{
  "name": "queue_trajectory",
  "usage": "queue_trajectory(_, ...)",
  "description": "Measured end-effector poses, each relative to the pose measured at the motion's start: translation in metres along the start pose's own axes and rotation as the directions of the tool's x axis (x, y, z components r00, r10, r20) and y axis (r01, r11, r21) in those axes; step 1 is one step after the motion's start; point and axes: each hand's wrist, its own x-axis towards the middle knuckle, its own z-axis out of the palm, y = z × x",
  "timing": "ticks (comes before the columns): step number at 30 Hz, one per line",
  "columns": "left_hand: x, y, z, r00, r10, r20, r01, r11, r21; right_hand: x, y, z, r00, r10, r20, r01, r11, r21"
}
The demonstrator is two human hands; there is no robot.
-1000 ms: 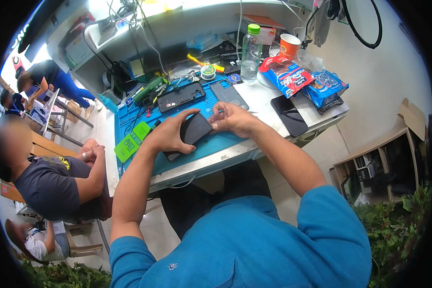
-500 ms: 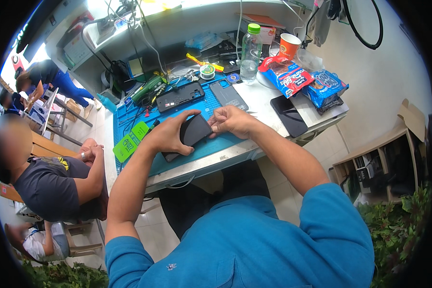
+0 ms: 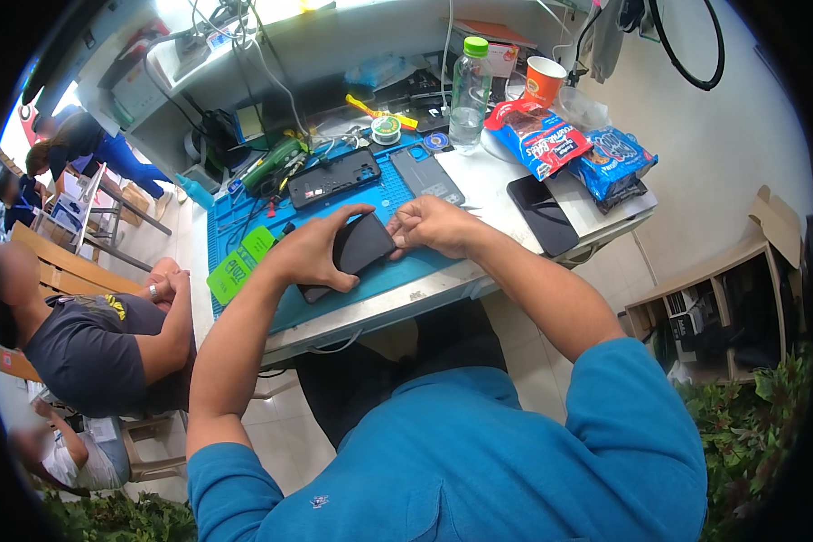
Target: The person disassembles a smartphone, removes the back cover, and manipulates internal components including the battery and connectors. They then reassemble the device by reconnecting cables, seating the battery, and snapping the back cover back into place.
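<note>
My left hand (image 3: 314, 250) is wrapped over a dark smartphone (image 3: 363, 242), thumb on the near edge and fingers at the far edge. The phone lies tilted above the blue work mat (image 3: 425, 263). At the phone's right end, my right hand (image 3: 432, 226) is closed in a pinch; what its fingertips hold, if anything, is too small to make out. Just beyond the phone lie an opened black phone frame (image 3: 334, 179) and a grey phone back cover (image 3: 426, 175). A bright green card (image 3: 241, 267) rests left of my left hand.
A clear bottle (image 3: 469, 99) with a green cap, an orange cup (image 3: 544, 82) and snack packets (image 3: 540, 140) crowd the back right. Another black phone (image 3: 542, 215) lies near the right edge. A solder spool (image 3: 386, 130) and green tool (image 3: 275, 163) stand behind. A person (image 3: 108, 348) sits at the left.
Both hands keep their hold at the phone and stay nearly in place. The whole view has shifted slightly, and the people at the left have moved a little.
</note>
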Motion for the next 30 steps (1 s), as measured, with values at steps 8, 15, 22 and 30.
queue_trajectory(8, 0.0, 0.006, -0.004, 0.999, -0.028, 0.025, 0.027, 0.999, 0.026, 0.001, 0.001, 0.001, 1.0, 0.004, 0.002, -0.004, 1.0, -0.024)
queue_trajectory(15, 0.004, -0.009, 0.0, 0.998, 0.058, 0.009, -0.058, 0.998, 0.036, 0.003, -0.001, -0.001, 0.999, 0.034, 0.021, -0.034, 0.999, -0.007)
queue_trajectory(22, 0.005, -0.01, -0.001, 0.997, 0.066, 0.03, -0.068, 0.997, 0.044, 0.002, -0.006, 0.001, 0.999, 0.052, 0.018, -0.051, 0.998, -0.032)
queue_trajectory(30, 0.005, -0.008, -0.002, 0.998, 0.05, 0.046, -0.052, 0.998, 0.036, 0.002, -0.006, 0.005, 0.998, 0.065, -0.021, -0.065, 0.998, 0.002)
